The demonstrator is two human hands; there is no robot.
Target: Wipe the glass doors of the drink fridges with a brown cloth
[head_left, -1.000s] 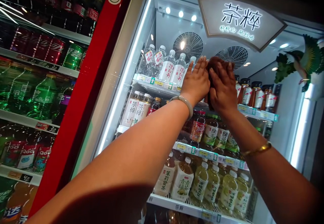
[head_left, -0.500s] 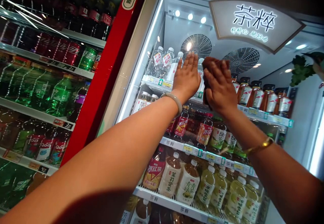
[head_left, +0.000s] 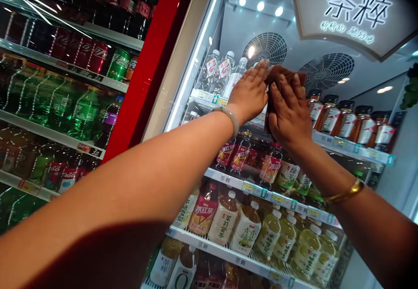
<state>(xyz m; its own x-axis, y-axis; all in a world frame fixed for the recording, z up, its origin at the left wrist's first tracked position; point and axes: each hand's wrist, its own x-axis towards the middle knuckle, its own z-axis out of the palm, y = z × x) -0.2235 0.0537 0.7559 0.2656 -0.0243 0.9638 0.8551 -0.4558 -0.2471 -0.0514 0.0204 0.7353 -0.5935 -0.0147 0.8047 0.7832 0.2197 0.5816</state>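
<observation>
My left hand lies flat against the cooler's glass door, fingers together and stretched out, holding nothing. A pale bangle circles that wrist. Beside it, my right hand presses a brown cloth to the same glass, palm over it and fingers extended. The cloth sticks out above the fingers and along the hand's left side. The left fingertips come up close to the cloth's edge; whether they touch it I cannot tell. On the right wrist is a gold bangle. Both hands cover part of the upper shelf behind the glass.
Behind the glass, shelves carry water bottles, amber bottles and tea bottles. A lit sign spans the cooler's top right. Left of a red frame, a second cooler holds soda cans and green bottles.
The view has shifted, so the lit sign sits higher and farther right. My two hands have drawn slightly closer together, the left one tilting toward the cloth. The cloth stays under my right hand.
</observation>
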